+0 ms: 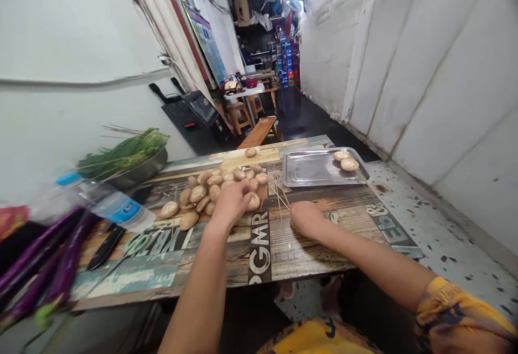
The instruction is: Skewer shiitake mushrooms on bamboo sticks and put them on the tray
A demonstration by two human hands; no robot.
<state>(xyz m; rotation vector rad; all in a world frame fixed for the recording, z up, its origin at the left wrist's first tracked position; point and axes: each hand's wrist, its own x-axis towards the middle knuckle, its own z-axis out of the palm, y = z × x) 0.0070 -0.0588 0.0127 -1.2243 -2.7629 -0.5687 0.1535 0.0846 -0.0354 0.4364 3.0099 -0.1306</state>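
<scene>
Left hand: it lay on the near edge of the mushroom heap, with the fingers bent over one cap.
Left grip: I could not tell whether it was already closed on that cap or only touching it.
Right hand: it rested on the table, curled, just beside the near ends of the thin bamboo skewers.
Right grip: the fingers were hidden under the hand, so I could not tell if it held a skewer.
Mushrooms: most were in the heap at the table's middle, and two more lay on the metal tray further right.
Step in hand: it seemed to be the taking of one mushroom from the heap.
Next move calls for: a sure pinch on a single cap, and one skewer separated from the others.
Left side: a water bottle, a knife and a bowl of greens.
</scene>
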